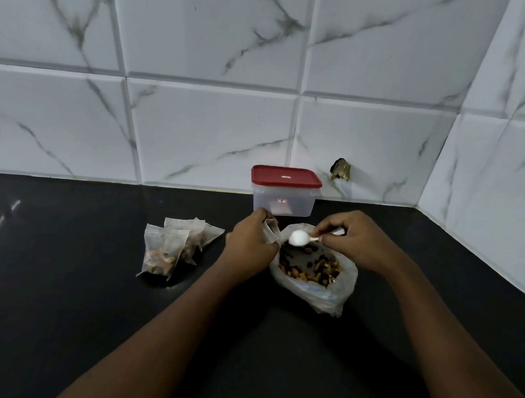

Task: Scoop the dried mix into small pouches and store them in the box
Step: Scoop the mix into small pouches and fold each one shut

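Note:
An open plastic bag point(338, 292) of dried mix point(312, 268) lies on the black counter. Over the bag's left rim, my left hand point(250, 246) grips a small translucent pouch point(271, 230). My right hand point(355, 239) pinches the handle of a white plastic spoon point(298, 238); its bowl hangs above the mix, right beside the pouch. Three filled pouches point(175, 244) lie in a pile to the left. A clear box point(285, 201) with a red lid point(286, 176) on it stands behind the bag against the wall.
The black counter point(71, 280) runs left and toward me. White marble-pattern tiles form the back wall and a side wall at the right. A damaged hole point(340, 169) in the tile sits just right of the box.

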Demonstrator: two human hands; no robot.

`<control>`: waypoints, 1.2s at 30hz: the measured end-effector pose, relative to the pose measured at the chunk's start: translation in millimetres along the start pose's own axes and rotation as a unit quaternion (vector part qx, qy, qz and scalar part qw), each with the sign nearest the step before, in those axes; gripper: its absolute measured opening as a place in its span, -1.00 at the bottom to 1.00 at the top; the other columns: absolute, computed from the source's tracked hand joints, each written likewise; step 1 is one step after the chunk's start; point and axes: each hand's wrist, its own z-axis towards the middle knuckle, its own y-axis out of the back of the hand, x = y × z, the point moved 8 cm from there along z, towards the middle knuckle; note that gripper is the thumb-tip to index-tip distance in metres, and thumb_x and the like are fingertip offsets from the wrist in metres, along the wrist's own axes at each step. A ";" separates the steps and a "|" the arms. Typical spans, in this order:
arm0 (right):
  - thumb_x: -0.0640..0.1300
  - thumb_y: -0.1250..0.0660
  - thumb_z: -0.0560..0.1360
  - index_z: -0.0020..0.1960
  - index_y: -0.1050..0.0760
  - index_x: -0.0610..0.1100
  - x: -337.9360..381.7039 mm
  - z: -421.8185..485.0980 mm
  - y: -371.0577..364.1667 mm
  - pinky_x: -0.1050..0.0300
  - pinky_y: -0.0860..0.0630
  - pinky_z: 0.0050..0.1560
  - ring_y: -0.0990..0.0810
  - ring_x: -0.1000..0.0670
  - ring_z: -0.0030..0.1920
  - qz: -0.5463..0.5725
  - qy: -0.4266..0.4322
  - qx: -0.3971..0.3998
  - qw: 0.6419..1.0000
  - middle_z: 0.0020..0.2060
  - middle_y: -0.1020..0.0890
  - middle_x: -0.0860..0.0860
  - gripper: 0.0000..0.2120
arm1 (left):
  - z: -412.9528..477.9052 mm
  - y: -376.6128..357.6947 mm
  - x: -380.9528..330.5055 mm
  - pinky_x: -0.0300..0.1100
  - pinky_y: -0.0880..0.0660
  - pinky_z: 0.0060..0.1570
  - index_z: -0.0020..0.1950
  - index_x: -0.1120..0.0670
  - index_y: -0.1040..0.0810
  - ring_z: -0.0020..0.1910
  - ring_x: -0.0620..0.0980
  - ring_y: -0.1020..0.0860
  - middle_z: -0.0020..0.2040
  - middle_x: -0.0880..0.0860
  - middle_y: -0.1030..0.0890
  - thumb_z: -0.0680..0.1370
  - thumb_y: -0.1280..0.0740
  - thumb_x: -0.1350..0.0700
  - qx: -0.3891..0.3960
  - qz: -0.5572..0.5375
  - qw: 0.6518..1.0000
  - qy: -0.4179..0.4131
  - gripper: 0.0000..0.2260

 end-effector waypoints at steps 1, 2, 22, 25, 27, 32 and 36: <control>-0.23 -0.47 0.51 -0.02 -0.76 0.07 -1.5 -1.2 -6.4 0.22 -0.53 -0.04 -0.68 0.21 -0.09 -0.012 -0.007 0.040 0.999 -0.12 -0.73 0.21 -0.79 | -0.1 0.2 0.2 0.14 -0.52 0.25 0.24 -0.05 -0.50 0.15 -0.03 -0.58 0.12 -0.10 -0.61 0.47 -0.43 0.20 0.000 -0.001 1.000 0.000 -0.63; -0.23 -0.46 0.51 -0.01 -0.76 0.06 -0.8 -2.8 -15.4 0.19 -0.55 -0.03 -0.69 0.19 -0.09 -0.022 -0.009 0.080 0.997 -0.12 -0.73 0.21 -0.79 | -0.5 -0.1 0.6 0.13 -0.53 0.25 0.24 -0.05 -0.50 0.15 -0.04 -0.58 0.10 -0.13 -0.60 0.47 -0.42 0.20 0.001 -0.001 1.000 0.001 -0.63; -0.14 -0.33 0.59 0.05 -0.71 0.00 -16.5 1.0 -17.8 0.02 -0.66 -0.08 -0.67 0.08 -0.16 -0.179 -0.061 0.024 0.982 -0.09 -0.69 0.05 -0.82 | -2.5 -3.0 -2.3 0.15 -0.52 0.26 0.26 -0.04 -0.50 0.17 -0.05 -0.58 0.11 -0.16 -0.58 0.49 -0.45 0.18 0.006 0.018 1.000 -0.009 -0.63; -0.14 -0.32 0.59 0.09 -0.71 0.01 -12.1 2.3 -14.6 0.09 -0.62 -0.13 -0.65 0.10 -0.19 -0.172 -0.048 -0.005 0.984 -0.11 -0.70 0.08 -0.80 | -2.5 -3.5 -2.2 0.15 -0.52 0.27 0.27 -0.05 -0.50 0.18 -0.05 -0.57 0.10 -0.18 -0.56 0.49 -0.44 0.18 0.007 0.020 1.000 -0.008 -0.62; -0.14 -0.31 0.61 0.13 -0.71 0.02 -13.1 3.0 -16.6 0.10 -0.61 -0.13 -0.65 0.11 -0.19 -0.180 -0.049 0.001 0.982 -0.10 -0.70 0.08 -0.78 | -3.1 -3.7 -1.4 0.16 -0.52 0.26 0.26 -0.05 -0.50 0.16 -0.04 -0.58 0.10 -0.17 -0.56 0.49 -0.44 0.19 0.009 0.019 1.000 -0.006 -0.62; -0.17 -0.35 0.60 0.13 -0.72 0.01 -13.2 0.9 -25.2 0.27 -0.51 -0.12 -0.66 0.17 -0.09 -0.152 -0.056 0.058 0.985 -0.03 -0.72 0.10 -0.78 | -2.4 -5.2 -1.7 0.17 -0.49 0.30 0.27 -0.05 -0.49 0.21 -0.03 -0.57 0.19 -0.11 -0.60 0.49 -0.45 0.17 0.011 0.025 1.000 -0.009 -0.62; -0.17 -0.36 0.59 -0.01 -0.72 -0.01 -10.4 -1.4 -26.3 0.25 -0.50 -0.15 -0.68 0.21 -0.20 -0.094 -0.078 0.066 0.990 -0.24 -0.73 0.09 -0.83 | -2.7 -5.0 -1.6 0.17 -0.50 0.30 0.27 -0.06 -0.49 0.22 -0.04 -0.57 0.20 -0.12 -0.60 0.49 -0.46 0.17 0.015 0.025 1.000 -0.008 -0.62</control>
